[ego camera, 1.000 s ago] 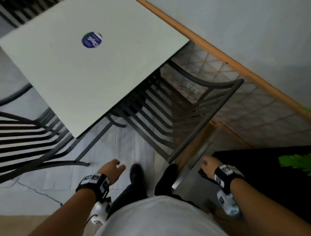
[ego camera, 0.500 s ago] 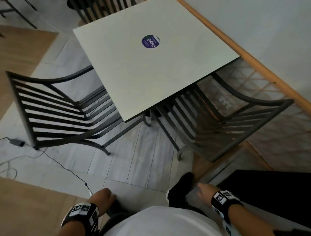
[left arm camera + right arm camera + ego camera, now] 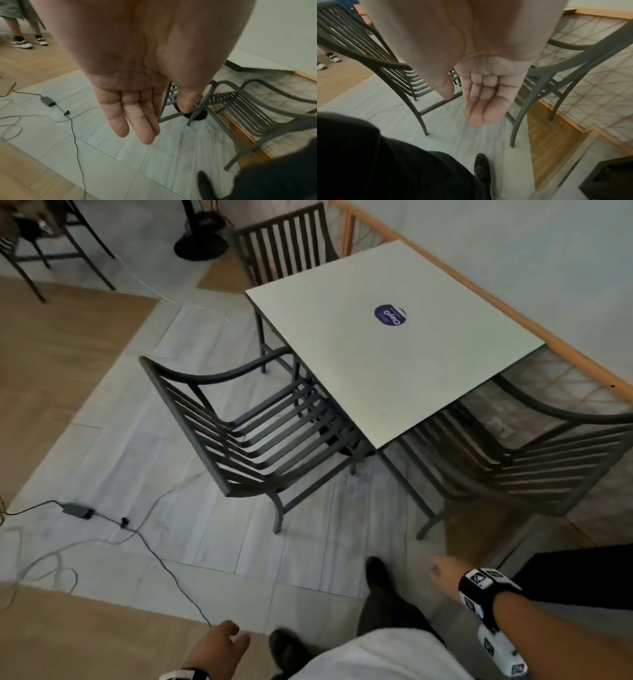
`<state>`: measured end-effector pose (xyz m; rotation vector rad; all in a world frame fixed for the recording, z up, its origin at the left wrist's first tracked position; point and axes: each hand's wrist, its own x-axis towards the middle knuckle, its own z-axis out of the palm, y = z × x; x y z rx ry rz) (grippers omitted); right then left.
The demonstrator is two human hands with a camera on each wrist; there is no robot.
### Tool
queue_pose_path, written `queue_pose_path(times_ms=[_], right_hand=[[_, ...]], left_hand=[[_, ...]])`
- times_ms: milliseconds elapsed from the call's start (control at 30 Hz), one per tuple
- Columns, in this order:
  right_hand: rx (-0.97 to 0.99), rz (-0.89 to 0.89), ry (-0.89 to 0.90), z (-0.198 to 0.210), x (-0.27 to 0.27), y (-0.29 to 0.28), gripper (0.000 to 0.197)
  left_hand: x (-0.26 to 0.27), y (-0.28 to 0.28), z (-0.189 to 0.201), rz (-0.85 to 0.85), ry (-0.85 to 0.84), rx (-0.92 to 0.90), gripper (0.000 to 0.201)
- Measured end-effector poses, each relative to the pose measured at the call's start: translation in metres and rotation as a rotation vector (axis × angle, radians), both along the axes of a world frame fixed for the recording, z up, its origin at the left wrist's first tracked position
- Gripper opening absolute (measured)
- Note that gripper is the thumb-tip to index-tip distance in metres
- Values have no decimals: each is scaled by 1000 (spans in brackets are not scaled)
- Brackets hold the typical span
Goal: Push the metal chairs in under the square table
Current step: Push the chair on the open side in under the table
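The square white table [image 3: 394, 347] with a round purple sticker stands against the wall rail. A dark metal slatted chair [image 3: 246, 436] on its left side has only the front of its seat under the top. A second metal chair [image 3: 534, 463] sits at the near right side, its seat partly under the table. A third chair [image 3: 284, 244] stands at the far side. My left hand [image 3: 222, 645] hangs low, fingers straight, holding nothing [image 3: 137, 119]. My right hand [image 3: 442, 573] also hangs free with relaxed fingers [image 3: 479, 111], short of the right chair.
A power adapter [image 3: 77, 510] and loose cables [image 3: 150, 549] lie on the pale floor at left. Another person's feet [image 3: 25, 42] stand farther left. A dark box [image 3: 582, 570] sits at my right. A fan base [image 3: 200, 246] stands at the back.
I have stepped back and turned left, so the table and chairs sit farther away and the left chair shows in full. Both hands stay low and hold nothing.
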<state>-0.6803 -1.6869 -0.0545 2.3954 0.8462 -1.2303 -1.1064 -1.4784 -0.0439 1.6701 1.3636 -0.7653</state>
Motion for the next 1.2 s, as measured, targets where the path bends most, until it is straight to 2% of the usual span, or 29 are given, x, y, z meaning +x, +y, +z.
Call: queue_pose_path(times_ms=[67,167,300,367,567,800,933,1100,1200], right_hand=[[7,-7,17,15,-27,33,34],[48,-17,41,25,-56,80,33],[131,-53,61,29,-77,146,30],[182,-66,69,25,-80,181,29],[281,-89,124,29,-89,286,29],[454,-149,122,61,-88,385,30],[523,-289,125,72,-96,422,25],[524,-503,79,72,-124,445,29],[473,-626,9,71,-150,454,28]], left_hand=[[-19,19,7,14,-13,6,38],[-35,54,10,4,-17,10,48],[-45,115,3,-16,-4,50,42],[-44,152,3,-17,-14,83,46],[-37,271,32,-13,-53,224,49],[30,419,90,-208,-133,363,48],[80,498,109,-356,-214,429,46],[136,585,103,-551,-279,442,37],[161,637,85,-640,-242,435,49]])
